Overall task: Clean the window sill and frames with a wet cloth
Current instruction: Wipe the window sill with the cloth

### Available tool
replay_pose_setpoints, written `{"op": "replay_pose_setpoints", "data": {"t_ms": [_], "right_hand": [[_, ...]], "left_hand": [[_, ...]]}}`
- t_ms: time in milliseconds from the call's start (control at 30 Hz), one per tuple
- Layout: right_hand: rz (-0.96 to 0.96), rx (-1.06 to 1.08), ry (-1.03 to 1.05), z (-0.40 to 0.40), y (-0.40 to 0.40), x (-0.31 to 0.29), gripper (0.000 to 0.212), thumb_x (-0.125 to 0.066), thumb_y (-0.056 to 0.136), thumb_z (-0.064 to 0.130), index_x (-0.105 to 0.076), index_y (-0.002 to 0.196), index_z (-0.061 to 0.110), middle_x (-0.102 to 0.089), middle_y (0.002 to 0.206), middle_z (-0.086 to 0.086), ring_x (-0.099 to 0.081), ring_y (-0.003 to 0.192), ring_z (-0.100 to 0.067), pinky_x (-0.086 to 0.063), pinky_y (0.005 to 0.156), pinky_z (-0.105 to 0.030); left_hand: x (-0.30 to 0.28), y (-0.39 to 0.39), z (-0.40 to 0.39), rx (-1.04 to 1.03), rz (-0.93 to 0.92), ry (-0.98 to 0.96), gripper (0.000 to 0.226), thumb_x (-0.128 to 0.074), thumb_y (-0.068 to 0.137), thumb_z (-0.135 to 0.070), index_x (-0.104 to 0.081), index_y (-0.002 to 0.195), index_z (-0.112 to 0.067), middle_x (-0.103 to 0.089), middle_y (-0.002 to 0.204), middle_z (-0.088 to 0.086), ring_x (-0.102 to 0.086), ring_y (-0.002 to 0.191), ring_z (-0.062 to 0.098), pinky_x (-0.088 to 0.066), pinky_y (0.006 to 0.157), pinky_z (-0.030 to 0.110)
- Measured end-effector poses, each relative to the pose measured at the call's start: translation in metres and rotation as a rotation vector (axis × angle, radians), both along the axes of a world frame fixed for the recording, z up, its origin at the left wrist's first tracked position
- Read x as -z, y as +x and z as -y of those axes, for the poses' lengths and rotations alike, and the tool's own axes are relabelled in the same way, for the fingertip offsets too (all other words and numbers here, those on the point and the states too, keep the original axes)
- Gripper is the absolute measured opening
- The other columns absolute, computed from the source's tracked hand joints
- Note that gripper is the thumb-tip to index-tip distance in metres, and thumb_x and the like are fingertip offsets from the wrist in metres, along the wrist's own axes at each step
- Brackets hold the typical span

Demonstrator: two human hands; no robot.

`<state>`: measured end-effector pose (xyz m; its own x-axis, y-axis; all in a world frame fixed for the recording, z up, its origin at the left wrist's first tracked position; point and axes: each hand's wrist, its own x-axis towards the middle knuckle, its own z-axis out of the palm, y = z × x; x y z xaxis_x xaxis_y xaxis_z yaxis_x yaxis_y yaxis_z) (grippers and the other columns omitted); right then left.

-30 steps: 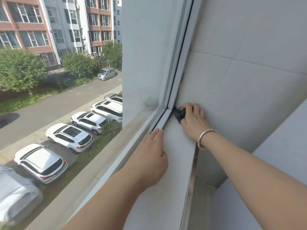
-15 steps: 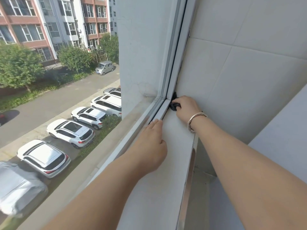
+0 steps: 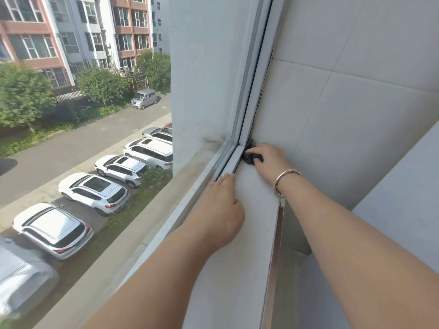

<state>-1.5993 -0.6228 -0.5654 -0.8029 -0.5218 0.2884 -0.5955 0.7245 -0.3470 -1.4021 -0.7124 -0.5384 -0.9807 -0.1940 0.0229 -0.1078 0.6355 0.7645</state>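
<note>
1. The right hand (image 3: 268, 160) grips a dark cloth (image 3: 250, 157), its fingers curled over the bunched fabric. The cloth is pressed into the far corner where the window sill (image 3: 237, 257) meets the upright window frame (image 3: 255, 91) and the tiled wall (image 3: 356, 103).
2. Only a small part of the cloth shows, at the fingertips; whether it is wet cannot be told.
3. A metal bangle (image 3: 283, 182) sits on the right wrist.
4. The left hand (image 3: 221, 210) lies flat on the sill, fingers straight and together and holding nothing, with the fingertips touching the lower frame rail (image 3: 228, 163) at the sill's outer edge.
5. The two hands are near one another but apart, the left nearer the person, the right at the corner.
6. The sill is white. A metal strip (image 3: 273, 269) runs along its inner edge.
7. The frame is white, with a dark channel between its profiles.
8. Through the glass, below, a row of parked white cars (image 3: 95, 191) stands beside a road, with trees (image 3: 23, 96) and apartment blocks (image 3: 59, 32) beyond.
</note>
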Motion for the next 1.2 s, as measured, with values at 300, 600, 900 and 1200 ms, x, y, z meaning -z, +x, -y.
{"op": "replay_pose_setpoints", "data": {"t_ms": [300, 600, 900, 1200], "right_hand": [[0.331, -0.044, -0.332, -0.005, 0.064, -0.007, 0.039, -0.052, 0.07, -0.006, -0.071, 0.066, 0.028, -0.065, 0.071, 0.015, -0.058, 0.071, 0.003, -0.043, 0.067, -0.007], [0.198, 0.107, -0.747, -0.031, 0.032, -0.02, 0.043, -0.047, 0.07, -0.017, -0.072, 0.069, 0.019, -0.07, 0.083, 0.003, -0.065, 0.08, -0.011, -0.049, 0.073, -0.016], [-0.071, 0.103, -0.211, -0.036, -0.008, 0.01, 0.041, -0.046, 0.082, -0.009, -0.067, 0.114, 0.005, -0.059, 0.117, -0.012, -0.05, 0.111, -0.029, -0.03, 0.091, -0.018], [-0.036, 0.247, -0.134, -0.024, 0.006, 0.007, 0.041, -0.062, 0.084, 0.022, -0.044, 0.12, 0.018, -0.042, 0.121, -0.006, -0.038, 0.112, -0.028, -0.035, 0.091, -0.037]], "left_hand": [[0.001, -0.007, 0.002, -0.007, -0.003, 0.043, 0.042, -0.03, 0.085, 0.005, -0.048, 0.119, -0.013, -0.052, 0.12, 0.001, -0.044, 0.119, 0.021, -0.036, 0.088, 0.024], [-0.004, -0.001, 0.002, -0.003, 0.025, 0.022, 0.059, -0.027, 0.093, -0.001, -0.021, 0.149, -0.02, -0.023, 0.154, -0.007, -0.019, 0.14, 0.006, -0.016, 0.094, 0.01], [-0.004, 0.0, 0.002, -0.021, 0.053, 0.046, 0.06, -0.025, 0.093, -0.001, -0.019, 0.149, -0.021, -0.022, 0.154, -0.009, -0.018, 0.14, 0.004, -0.014, 0.088, 0.006], [-0.005, 0.0, 0.002, -0.023, 0.051, 0.034, 0.058, -0.027, 0.093, -0.001, -0.023, 0.147, -0.018, -0.03, 0.149, -0.005, -0.026, 0.135, 0.007, -0.018, 0.075, 0.005]]}}
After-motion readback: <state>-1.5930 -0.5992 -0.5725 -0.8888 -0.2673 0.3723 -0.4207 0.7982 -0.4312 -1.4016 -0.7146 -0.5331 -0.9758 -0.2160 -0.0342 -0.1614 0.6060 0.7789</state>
